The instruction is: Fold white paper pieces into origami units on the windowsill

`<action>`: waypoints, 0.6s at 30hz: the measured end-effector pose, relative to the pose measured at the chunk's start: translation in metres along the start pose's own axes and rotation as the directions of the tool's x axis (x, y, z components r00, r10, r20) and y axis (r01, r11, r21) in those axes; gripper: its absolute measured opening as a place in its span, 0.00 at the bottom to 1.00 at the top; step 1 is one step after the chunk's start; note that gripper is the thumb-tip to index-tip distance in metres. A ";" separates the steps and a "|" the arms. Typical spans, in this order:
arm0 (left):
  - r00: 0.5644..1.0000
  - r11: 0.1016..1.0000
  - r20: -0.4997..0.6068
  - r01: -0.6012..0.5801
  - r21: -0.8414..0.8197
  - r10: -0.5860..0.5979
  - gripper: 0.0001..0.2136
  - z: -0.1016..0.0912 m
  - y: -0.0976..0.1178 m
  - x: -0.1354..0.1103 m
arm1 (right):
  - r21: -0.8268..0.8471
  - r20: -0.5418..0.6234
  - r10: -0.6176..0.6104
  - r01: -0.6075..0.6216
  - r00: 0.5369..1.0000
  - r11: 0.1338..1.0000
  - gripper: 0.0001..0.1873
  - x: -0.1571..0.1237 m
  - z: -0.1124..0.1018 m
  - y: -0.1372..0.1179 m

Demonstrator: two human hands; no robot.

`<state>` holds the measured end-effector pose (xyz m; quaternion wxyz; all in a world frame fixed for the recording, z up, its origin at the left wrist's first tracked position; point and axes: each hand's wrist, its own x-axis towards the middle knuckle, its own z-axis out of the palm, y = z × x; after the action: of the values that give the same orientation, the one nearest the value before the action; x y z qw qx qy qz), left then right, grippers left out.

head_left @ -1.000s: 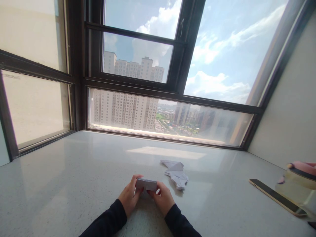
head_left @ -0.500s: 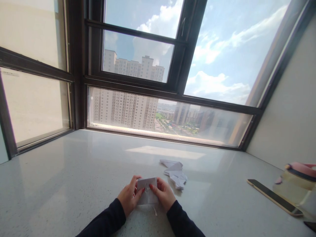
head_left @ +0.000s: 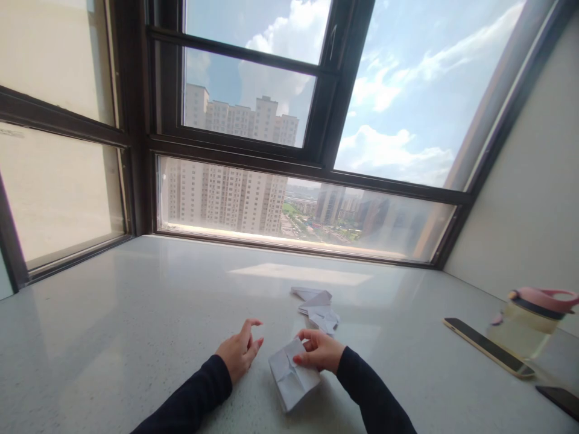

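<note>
A square of folded white paper with crossing creases is pinched at its upper right edge by my right hand, thumb on top. It is tilted, and I cannot tell whether its lower edge touches the white speckled counter. My left hand is just left of the paper, apart from it, with thumb and forefinger spread and nothing between them. Just beyond my right hand lie several folded white paper pieces, overlapping in a small pile.
At the right a phone lies on the counter beside a clear bottle with a pink lid. A dark flat object sits at the right edge. Dark-framed windows bound the counter at the back and left.
My left hand has let go of the folded paper. My right hand has shifted right with the paper, which has turned and now shows its creased face. The view has moved slightly.
</note>
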<state>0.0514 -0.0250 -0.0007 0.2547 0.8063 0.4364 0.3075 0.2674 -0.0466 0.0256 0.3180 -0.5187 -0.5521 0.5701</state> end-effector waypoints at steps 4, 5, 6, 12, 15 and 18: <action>1.000 0.999 -0.013 -0.025 0.036 0.025 0.14 -0.001 0.003 -0.002 | -0.084 -0.028 0.087 -0.089 0.996 0.993 0.20 -0.027 -0.039 0.004; 1.000 0.998 -0.013 -0.027 0.052 0.028 0.14 -0.002 0.003 -0.002 | -0.118 -0.076 0.102 -0.111 0.992 0.987 0.19 -0.031 -0.047 0.005; 1.000 0.997 -0.007 -0.028 0.067 0.028 0.14 -0.002 0.003 -0.002 | -0.192 -0.174 0.117 -0.150 0.978 0.970 0.18 -0.035 -0.055 0.006; 0.999 0.994 0.031 -0.025 0.103 0.022 0.13 -0.002 0.000 -0.001 | -0.415 -0.430 0.075 -0.270 0.900 0.869 0.13 -0.036 -0.072 0.010; 0.998 0.990 0.067 -0.003 0.140 -0.007 0.13 -0.004 0.004 -0.001 | -0.541 -0.518 0.019 -0.344 0.855 0.767 0.12 -0.031 -0.069 0.011; 0.998 0.979 0.065 0.008 0.203 -0.022 0.12 -0.006 0.010 -0.002 | -0.687 -0.586 -0.116 -0.415 0.802 0.596 0.13 -0.032 -0.067 0.008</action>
<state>0.0514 -0.0308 0.0092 0.1880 0.8346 0.4629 0.2321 0.3405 -0.0576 0.0352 0.1547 -0.7974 -0.5732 0.1083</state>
